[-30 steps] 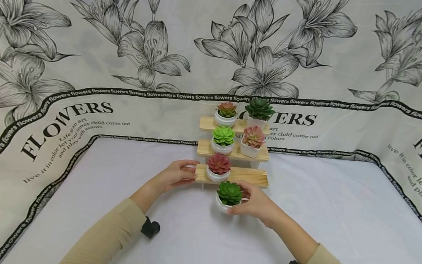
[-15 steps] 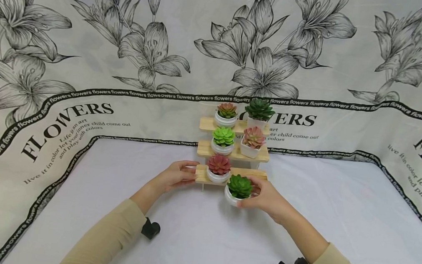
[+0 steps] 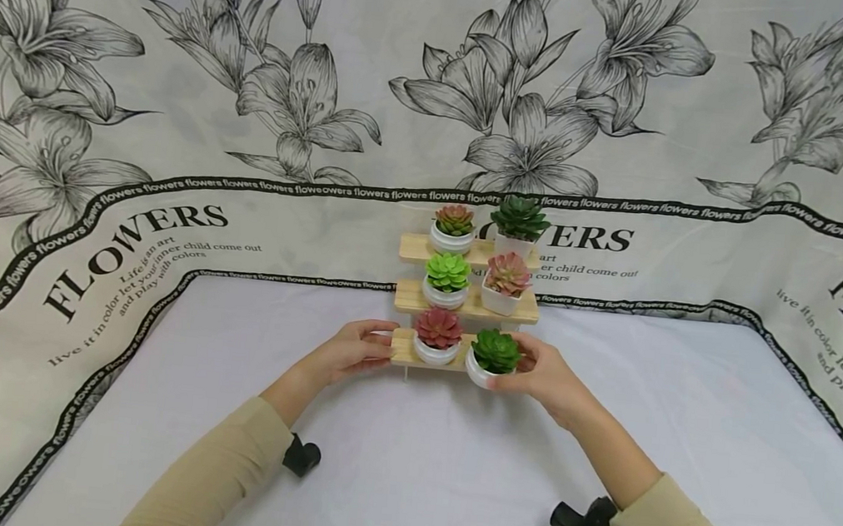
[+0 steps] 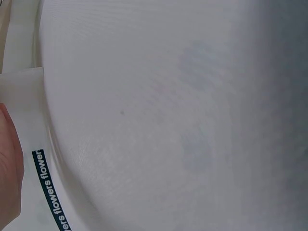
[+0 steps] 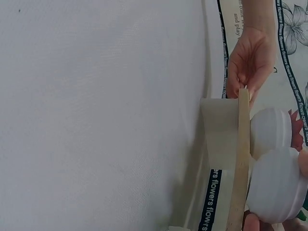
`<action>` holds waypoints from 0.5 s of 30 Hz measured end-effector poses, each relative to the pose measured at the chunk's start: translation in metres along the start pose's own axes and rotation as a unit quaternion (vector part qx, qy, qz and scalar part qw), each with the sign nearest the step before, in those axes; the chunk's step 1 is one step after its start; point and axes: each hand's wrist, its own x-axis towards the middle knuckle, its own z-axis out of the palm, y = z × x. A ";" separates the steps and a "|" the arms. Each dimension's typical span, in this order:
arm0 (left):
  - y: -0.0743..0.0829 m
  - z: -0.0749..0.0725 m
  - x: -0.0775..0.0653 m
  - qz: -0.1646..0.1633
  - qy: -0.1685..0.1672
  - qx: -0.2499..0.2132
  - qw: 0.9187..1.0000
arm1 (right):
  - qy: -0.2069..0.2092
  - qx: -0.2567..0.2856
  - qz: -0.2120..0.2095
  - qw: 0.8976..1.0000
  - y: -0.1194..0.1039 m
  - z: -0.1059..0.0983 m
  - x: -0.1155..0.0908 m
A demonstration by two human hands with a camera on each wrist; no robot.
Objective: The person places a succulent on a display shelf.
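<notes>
My right hand (image 3: 548, 381) holds a round white pot with a green succulent (image 3: 495, 350) by its side, at the right part of the stand's lowest wooden shelf (image 3: 402, 349). In the right wrist view the held pot (image 5: 276, 185) is right at the board (image 5: 243, 144). My left hand (image 3: 345, 348) pinches the left end of that same shelf. A dark red succulent (image 3: 438, 329) in a white pot stands on the shelf beside the held one. Only part of the left hand (image 4: 8, 168) shows in the left wrist view.
Above, the middle shelf (image 3: 407, 297) bears a light green succulent (image 3: 447, 274) and a pink one (image 3: 508, 275). The top shelf (image 3: 414, 247) has a reddish-green succulent (image 3: 454, 221) and a dark green one (image 3: 519, 219). Flower-printed cloth (image 3: 319, 229) hangs behind the white table (image 3: 388, 477).
My right hand has carried the green succulent up and to the right, from in front of the stand to the lowest shelf's right side. The left hand has stayed at the shelf's left end.
</notes>
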 end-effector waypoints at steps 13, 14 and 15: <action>0.000 0.000 0.001 0.001 0.005 0.000 1.000 | 0.031 -0.001 0.004 1.000 -0.001 -0.003 0.011; 0.000 0.000 0.001 0.000 0.005 -0.001 1.000 | 0.032 0.000 0.004 0.999 -0.001 -0.003 0.011; 0.000 0.001 0.001 -0.003 0.007 -0.002 1.000 | 0.033 0.001 0.005 0.999 -0.001 -0.003 0.012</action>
